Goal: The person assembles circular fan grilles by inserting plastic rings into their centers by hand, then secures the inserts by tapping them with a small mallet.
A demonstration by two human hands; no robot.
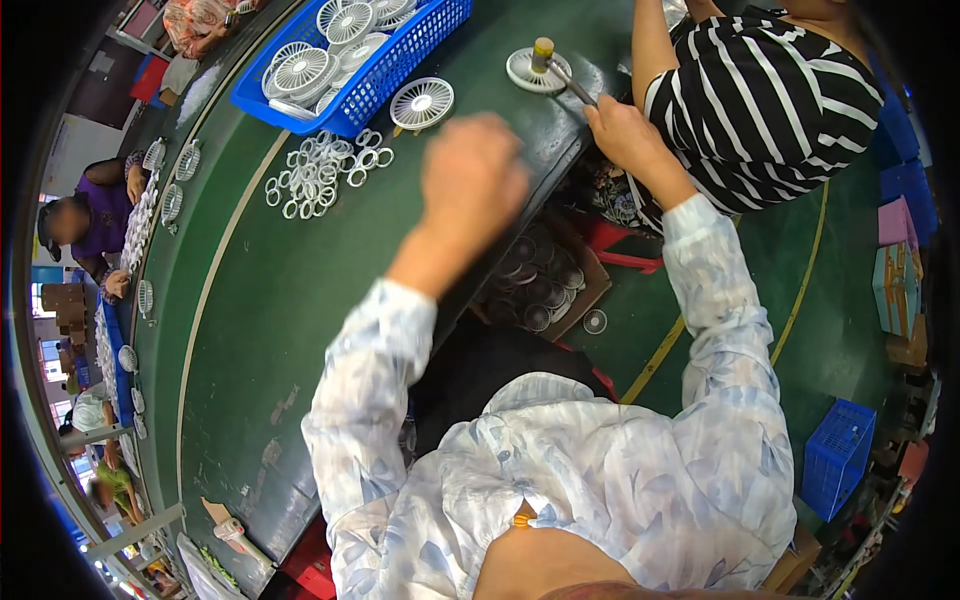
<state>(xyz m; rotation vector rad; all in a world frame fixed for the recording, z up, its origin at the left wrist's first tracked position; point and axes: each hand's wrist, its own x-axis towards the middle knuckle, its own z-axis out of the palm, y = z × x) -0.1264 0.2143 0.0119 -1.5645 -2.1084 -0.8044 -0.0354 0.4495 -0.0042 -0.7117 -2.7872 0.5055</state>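
Observation:
My right hand (628,136) grips the handle of a small mallet (543,52) with a yellowish head. The mallet head is over a round white fan grille (522,78) lying near the table's edge; whether the two touch I cannot tell. My left hand (475,172) is raised over the green table, smeared by motion, so its fingers are unclear. Beyond it lies another white fan grille (422,103) with radial slats. A scattered heap of small white rings (318,178) is to the left of my left hand.
A blue basket (375,95) full of white fan grilles stands on the green table (260,350). A person in a striped top (760,100) sits close at the right. Below the edge is a cardboard box (590,285) of grilles. Other people work beyond the table at left.

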